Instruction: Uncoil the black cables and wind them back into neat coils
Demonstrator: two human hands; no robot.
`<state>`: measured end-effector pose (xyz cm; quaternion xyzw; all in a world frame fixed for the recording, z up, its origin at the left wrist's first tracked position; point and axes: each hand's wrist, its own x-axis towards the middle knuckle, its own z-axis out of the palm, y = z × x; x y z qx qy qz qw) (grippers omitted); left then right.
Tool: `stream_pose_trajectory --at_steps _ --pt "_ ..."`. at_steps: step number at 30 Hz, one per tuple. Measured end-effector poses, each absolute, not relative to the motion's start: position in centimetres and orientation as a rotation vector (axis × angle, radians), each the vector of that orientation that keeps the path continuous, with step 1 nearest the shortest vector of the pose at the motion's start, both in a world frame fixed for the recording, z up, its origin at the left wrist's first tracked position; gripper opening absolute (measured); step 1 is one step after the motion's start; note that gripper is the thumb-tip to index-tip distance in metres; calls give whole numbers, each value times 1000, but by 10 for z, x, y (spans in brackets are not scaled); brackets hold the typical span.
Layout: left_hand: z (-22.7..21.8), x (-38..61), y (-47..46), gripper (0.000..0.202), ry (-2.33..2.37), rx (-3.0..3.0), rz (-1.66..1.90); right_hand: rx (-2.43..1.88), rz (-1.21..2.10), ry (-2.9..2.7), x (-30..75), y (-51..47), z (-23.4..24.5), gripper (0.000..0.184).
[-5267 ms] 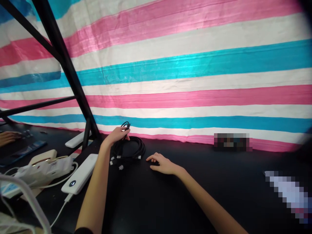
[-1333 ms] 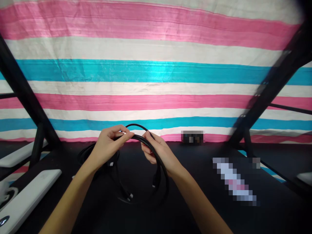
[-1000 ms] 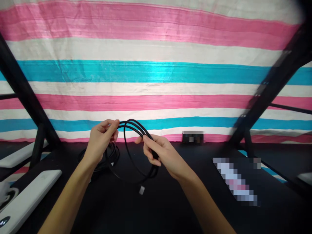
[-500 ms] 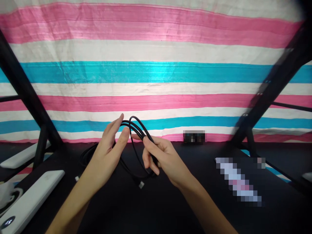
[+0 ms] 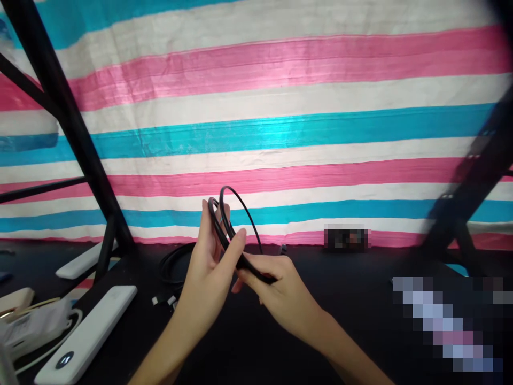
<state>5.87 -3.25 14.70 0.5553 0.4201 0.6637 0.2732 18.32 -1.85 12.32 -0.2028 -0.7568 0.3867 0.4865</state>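
Observation:
A black cable, wound into loops, is held up between my two hands above the dark table. My left hand has its thumb on the near side of the loops and its fingers behind them. Lower on the bundle, my right hand pinches the strands together between thumb and fingers. A thin loop arches above both hands. Behind my left wrist, a second coiled black cable lies on the table, partly hidden by my hand. Near it are small metal-tipped plugs; I cannot tell which cable each belongs to.
On the left lie a long white device with a round display, a white adapter with a cord and another white bar. Black frame posts flank a striped sheet. Blurred-out items are at the right.
The view has turned, shifting the scene rightward. My left fingers have come closer round the loops. My right hand has rotated, palm further down, and the cable bundle has tilted.

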Motion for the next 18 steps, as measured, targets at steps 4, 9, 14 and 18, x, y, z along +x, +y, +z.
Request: stream_pose_trajectory --at_steps 4,9,14,18 --pt "147 57 -30 67 961 1415 1809 -524 1037 -1850 184 -14 116 26" --pt "150 54 -23 60 892 1279 1748 -468 1186 -1746 187 -10 116 35" --pt "157 38 -19 61 924 1426 1809 -512 1129 -1516 207 0 132 44" --pt "164 14 -20 66 1126 1554 1676 -591 813 -1319 234 11 142 43"
